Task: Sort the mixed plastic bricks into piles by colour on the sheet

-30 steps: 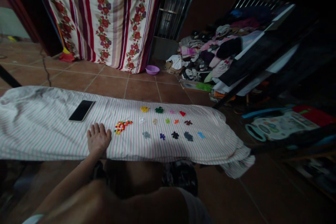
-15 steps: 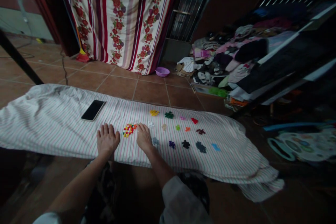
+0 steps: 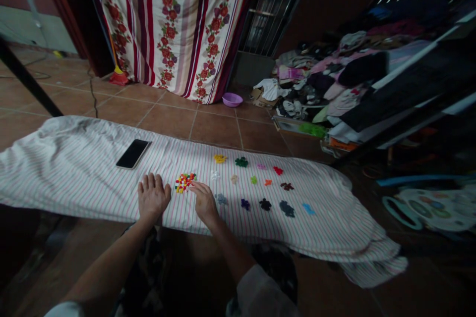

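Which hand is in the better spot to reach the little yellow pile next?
Probably the right hand: its fingers are at the right edge of the mixed-colour pieces, nearer the yellow pile. The left hand rests palm down on the striped cloth, farther away, left of those pieces.

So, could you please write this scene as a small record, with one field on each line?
Surface: striped cloth
Left hand: palm down on the cloth, fingers extended, holding nothing visible
Right hand: fingertips at the right edge of the mixed-colour pieces; whether it grips one cannot be told
Single-colour piles: three rows, right of the mixed-colour pieces
Phone: lying flat, screen dark, beyond the left hand and to its left
Floor beyond: purple basin, near the flowered curtain
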`<action>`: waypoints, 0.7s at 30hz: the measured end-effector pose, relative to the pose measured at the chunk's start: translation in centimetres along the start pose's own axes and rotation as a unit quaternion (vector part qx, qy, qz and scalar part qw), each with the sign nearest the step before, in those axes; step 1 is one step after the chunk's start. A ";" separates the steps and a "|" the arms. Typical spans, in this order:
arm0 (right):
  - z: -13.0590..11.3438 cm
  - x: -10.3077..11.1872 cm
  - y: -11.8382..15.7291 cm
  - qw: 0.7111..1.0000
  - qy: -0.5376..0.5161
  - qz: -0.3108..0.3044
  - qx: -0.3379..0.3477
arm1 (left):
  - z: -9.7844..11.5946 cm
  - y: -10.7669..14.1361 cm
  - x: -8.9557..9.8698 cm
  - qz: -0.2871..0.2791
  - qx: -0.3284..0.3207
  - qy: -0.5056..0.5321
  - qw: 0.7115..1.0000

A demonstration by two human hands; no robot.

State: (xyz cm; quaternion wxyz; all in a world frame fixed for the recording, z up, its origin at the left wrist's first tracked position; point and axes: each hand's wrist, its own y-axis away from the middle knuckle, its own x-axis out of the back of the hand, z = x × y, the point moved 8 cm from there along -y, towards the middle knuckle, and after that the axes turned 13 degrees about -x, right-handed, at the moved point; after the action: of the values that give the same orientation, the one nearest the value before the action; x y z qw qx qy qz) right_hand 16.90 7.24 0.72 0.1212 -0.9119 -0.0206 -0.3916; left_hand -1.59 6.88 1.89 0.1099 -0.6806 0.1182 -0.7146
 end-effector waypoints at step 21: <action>2.9 -0.2 -7.0 0.975 0.090 -0.034 -0.201 | -0.1 -0.1 -0.4 -0.007 0.000 -0.009 1.000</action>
State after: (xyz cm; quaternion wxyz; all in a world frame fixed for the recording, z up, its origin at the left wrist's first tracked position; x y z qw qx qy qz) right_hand 17.91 14.69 0.05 -0.0761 -0.8772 0.0386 -0.4725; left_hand -1.72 7.05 1.56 0.1059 -0.6880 0.1124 -0.7091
